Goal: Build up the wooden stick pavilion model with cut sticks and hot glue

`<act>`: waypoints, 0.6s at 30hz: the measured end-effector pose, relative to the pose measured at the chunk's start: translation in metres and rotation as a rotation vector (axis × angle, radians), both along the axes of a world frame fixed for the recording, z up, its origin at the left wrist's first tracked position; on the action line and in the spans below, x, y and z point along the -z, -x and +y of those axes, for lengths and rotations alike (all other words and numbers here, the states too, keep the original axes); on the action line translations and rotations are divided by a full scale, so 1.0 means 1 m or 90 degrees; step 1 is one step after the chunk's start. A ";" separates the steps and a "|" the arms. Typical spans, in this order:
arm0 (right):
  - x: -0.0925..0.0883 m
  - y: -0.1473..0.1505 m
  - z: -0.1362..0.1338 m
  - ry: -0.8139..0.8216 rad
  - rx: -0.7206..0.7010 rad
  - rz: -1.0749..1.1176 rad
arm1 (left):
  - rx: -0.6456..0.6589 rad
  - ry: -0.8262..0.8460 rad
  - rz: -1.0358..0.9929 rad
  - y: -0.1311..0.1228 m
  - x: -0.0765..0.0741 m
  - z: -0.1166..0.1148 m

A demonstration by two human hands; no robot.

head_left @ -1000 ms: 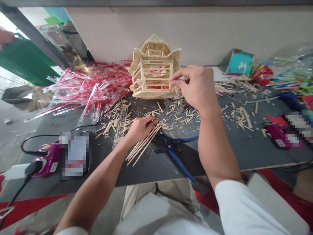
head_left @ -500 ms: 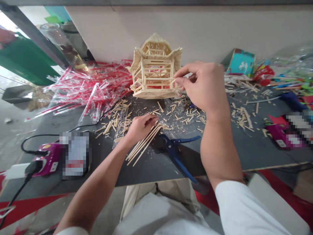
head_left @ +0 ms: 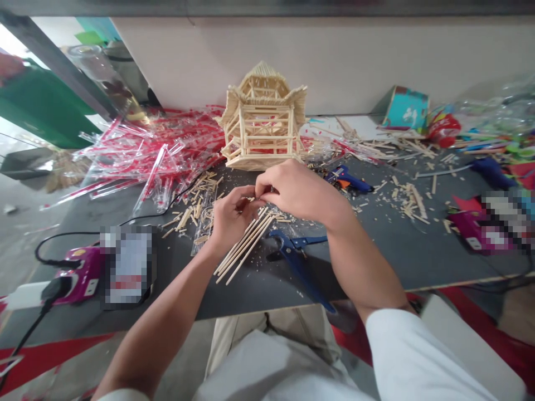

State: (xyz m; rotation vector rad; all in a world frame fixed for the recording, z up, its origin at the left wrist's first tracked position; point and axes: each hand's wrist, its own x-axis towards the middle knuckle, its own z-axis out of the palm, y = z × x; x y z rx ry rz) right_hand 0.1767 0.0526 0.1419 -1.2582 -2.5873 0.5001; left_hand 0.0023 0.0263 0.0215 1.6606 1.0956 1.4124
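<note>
My left hand (head_left: 234, 218) and my right hand (head_left: 288, 186) meet fingertip to fingertip above the middle of the table. Both are closed in a pinch, and whatever lies between the fingers is too small or hidden to name. Under my left hand several long wooden sticks (head_left: 249, 245) lie side by side at a slant. Just behind my right hand stands a model pavilion (head_left: 267, 122) built of thin sticks, with a tiered roof and open railed sides. A blue hand cutter (head_left: 295, 256) rests to the right of the sticks, near the table's front edge.
Cut stick bits litter the grey table (head_left: 175, 312). A blue glue gun (head_left: 351, 179) lies behind my right wrist. Red-and-clear plastic wrappers (head_left: 167, 150) heap at the left. A phone (head_left: 129, 267) and a purple power strip (head_left: 83, 273) with cables sit front left. A teal box (head_left: 407, 108) stands back right.
My right hand has come away from the pavilion's right side, moving down and left to meet my left hand. The glue gun now shows. The cutter and sticks lie as before.
</note>
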 end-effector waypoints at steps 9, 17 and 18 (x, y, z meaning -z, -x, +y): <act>-0.014 -0.010 -0.002 0.062 -0.005 -0.053 | 0.054 0.052 0.055 0.003 -0.001 0.004; -0.019 -0.122 0.032 0.108 0.401 -0.227 | 0.064 0.090 0.126 0.002 -0.002 0.004; -0.008 -0.137 0.043 0.121 0.437 -0.242 | 0.066 0.091 0.129 0.002 -0.002 0.004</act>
